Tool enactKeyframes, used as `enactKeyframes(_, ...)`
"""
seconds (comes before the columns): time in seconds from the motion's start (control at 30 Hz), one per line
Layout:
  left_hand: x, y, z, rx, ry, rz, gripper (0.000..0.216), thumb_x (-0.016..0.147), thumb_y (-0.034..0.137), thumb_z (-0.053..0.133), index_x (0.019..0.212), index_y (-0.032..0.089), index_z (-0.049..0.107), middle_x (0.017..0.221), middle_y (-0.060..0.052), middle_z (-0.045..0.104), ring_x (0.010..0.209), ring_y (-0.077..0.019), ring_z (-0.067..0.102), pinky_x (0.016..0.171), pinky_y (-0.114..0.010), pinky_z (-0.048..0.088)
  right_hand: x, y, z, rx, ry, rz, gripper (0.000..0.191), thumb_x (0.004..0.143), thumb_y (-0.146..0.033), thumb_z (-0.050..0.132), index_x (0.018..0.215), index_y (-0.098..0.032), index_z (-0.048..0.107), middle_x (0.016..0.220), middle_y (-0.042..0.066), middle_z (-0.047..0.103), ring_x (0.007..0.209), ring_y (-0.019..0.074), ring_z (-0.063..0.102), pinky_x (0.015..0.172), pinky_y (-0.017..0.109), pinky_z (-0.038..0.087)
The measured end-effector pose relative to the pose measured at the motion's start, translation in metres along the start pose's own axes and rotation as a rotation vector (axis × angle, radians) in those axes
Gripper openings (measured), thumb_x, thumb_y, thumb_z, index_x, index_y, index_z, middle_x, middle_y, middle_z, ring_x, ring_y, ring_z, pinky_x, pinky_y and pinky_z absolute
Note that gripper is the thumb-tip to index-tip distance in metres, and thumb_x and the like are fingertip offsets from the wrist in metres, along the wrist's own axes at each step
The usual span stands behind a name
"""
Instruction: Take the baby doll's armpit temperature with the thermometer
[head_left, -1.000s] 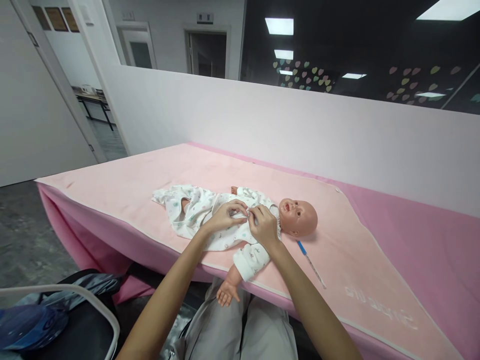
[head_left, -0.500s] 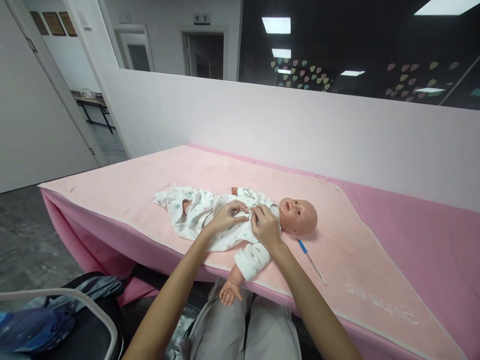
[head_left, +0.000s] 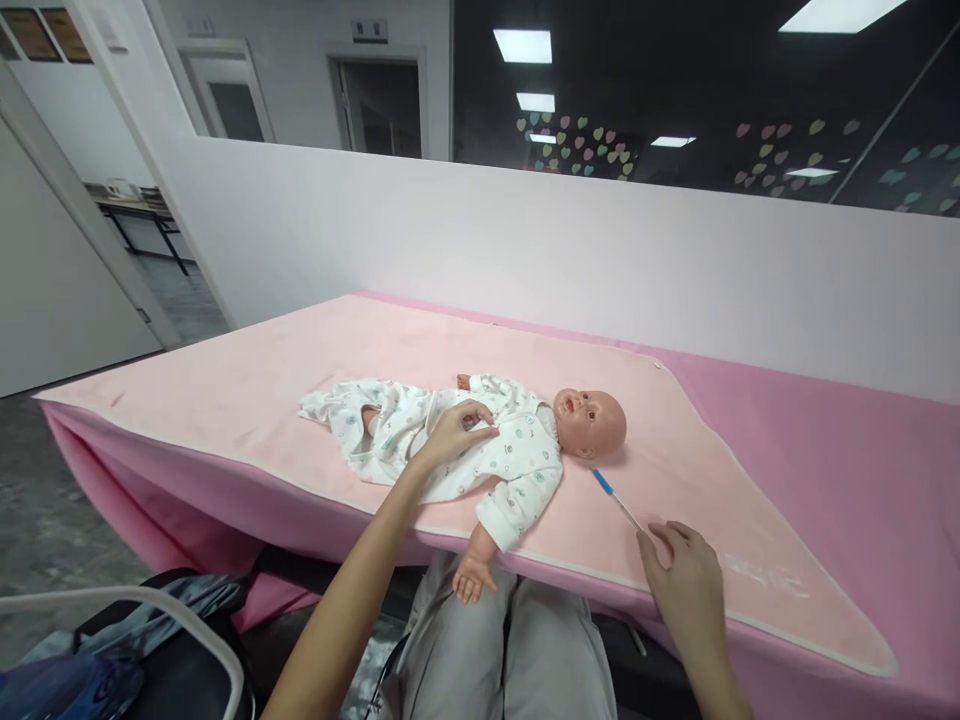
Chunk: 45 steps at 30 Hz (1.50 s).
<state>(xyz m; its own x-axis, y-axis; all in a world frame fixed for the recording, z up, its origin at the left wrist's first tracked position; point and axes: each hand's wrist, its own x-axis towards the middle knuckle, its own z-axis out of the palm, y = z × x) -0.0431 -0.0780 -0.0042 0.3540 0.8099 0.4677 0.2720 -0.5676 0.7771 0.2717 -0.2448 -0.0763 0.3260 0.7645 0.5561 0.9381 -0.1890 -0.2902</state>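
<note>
A baby doll (head_left: 589,422) in a white printed romper (head_left: 517,455) lies on its back on the pale pink towel (head_left: 247,385), head to the right. My left hand (head_left: 454,432) rests on the doll's chest with fingers curled on the romper front. My right hand (head_left: 686,585) lies near the table's front edge, its fingertips at the near end of a thin thermometer with a blue tip (head_left: 616,500). The fingers are bent over that end; a firm hold does not show. One doll arm hangs over the table edge.
The table carries a deeper pink cover (head_left: 847,450) under the towel. A white partition wall (head_left: 525,250) runs behind it. A dark chair with a white rail and blue bag (head_left: 112,640) stands at lower left. My grey-trousered knees (head_left: 510,650) sit under the edge.
My right hand has left the doll's chest and moved right and toward me to the thermometer's near end. The left hand stays on the romper. The view shifted slightly.
</note>
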Motion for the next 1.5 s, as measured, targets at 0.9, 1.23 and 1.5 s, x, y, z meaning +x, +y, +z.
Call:
enactKeyframes(0.9, 0.002, -0.002, 0.000, 0.010, 0.007, -0.024, 0.021, 0.071, 0.037, 0.063, 0.076, 0.017, 0.061, 0.088, -0.004, 0.062, 0.085, -0.0165, 0.056, 0.078, -0.028, 0.043, 0.029, -0.047, 0.002, 0.240, -0.143, -0.036, 0.051, 0.087, -0.052, 0.028, 0.059, -0.020, 0.054, 0.064, 0.005, 0.059, 0.060, 0.0151, 0.053, 0.058, 0.025, 0.033)
enactKeyframes(1.23, 0.002, -0.002, 0.000, 0.025, 0.006, -0.033, 0.021, 0.071, 0.038, 0.063, 0.076, 0.018, 0.061, 0.087, -0.005, 0.063, 0.084, -0.0166, 0.056, 0.076, -0.028, 0.043, 0.029, -0.050, -0.004, 0.330, -0.199, 0.057, 0.049, 0.087, -0.053, 0.032, 0.059, -0.019, 0.053, 0.064, 0.004, 0.058, 0.060, 0.0147, 0.051, 0.059, 0.025, 0.032)
enactKeyframes(1.5, 0.002, 0.001, 0.000, 0.047, 0.006, -0.051, 0.022, 0.071, 0.039, 0.062, 0.076, 0.018, 0.060, 0.089, -0.005, 0.062, 0.084, -0.0172, 0.056, 0.075, -0.028, 0.043, 0.029, -0.052, -0.006, 0.392, -0.219, 0.117, 0.047, 0.085, -0.054, 0.036, 0.057, -0.020, 0.052, 0.060, 0.001, 0.056, 0.057, 0.0132, 0.049, 0.056, 0.024, 0.031)
